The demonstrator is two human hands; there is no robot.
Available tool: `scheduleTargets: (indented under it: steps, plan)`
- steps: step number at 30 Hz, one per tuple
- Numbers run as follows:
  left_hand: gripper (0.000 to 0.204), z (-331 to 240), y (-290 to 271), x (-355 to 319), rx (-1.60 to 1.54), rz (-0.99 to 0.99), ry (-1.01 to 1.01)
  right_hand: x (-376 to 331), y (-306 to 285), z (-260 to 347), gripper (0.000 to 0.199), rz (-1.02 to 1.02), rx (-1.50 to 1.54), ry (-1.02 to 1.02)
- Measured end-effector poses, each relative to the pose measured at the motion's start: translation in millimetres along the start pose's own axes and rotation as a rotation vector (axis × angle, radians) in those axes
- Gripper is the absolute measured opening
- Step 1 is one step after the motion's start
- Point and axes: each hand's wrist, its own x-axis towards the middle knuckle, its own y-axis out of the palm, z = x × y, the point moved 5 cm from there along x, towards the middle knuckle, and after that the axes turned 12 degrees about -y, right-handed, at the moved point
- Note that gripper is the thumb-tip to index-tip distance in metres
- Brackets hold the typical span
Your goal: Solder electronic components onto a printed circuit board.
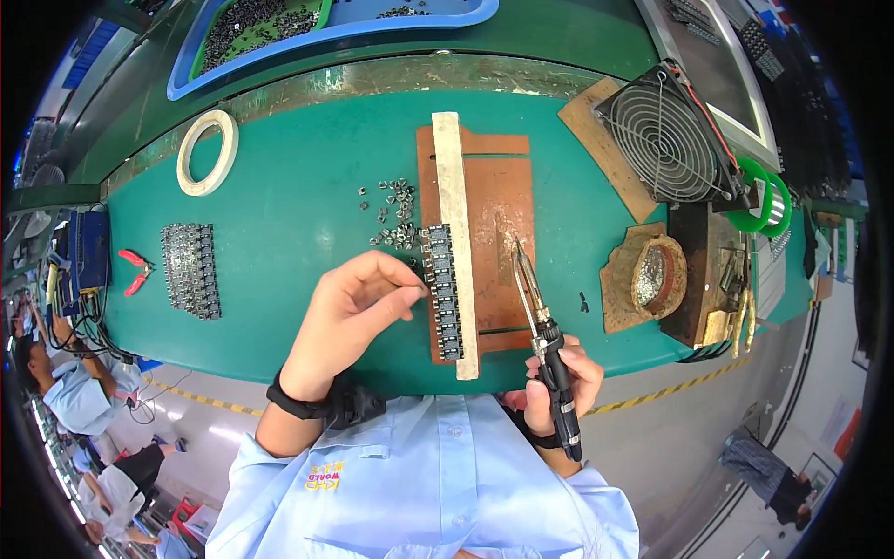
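Note:
My left hand is closed in a pinch, thumb and forefinger meeting beside a row of small black components. Whatever the fingertips hold is too small to make out. The row lies along the left edge of a long pale bar, which rests across a reddish-brown board. In my right hand is a soldering iron with a black handle, its metal tip angled up over the board, to the right of the bar. Small metal pieces lie loose beyond my left hand.
A black fan stands at the far right, near a green solder spool and a round, crusted dish. Leftward lie assembled components, red-handled cutters and a tape roll. A blue tray sits at the back.

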Motion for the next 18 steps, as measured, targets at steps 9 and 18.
scheduleTargets:
  steps: [9,18]
  plan:
    - [0.007,7.3,7.9,4.7,-0.234,0.095,-0.105,1.4,2.7,-2.0,0.048,0.021,0.007,-0.016]
    - [0.007,8.5,3.5,10.4,-0.195,0.168,-0.056,4.4,5.5,-0.9,0.048,0.017,0.008,0.009]
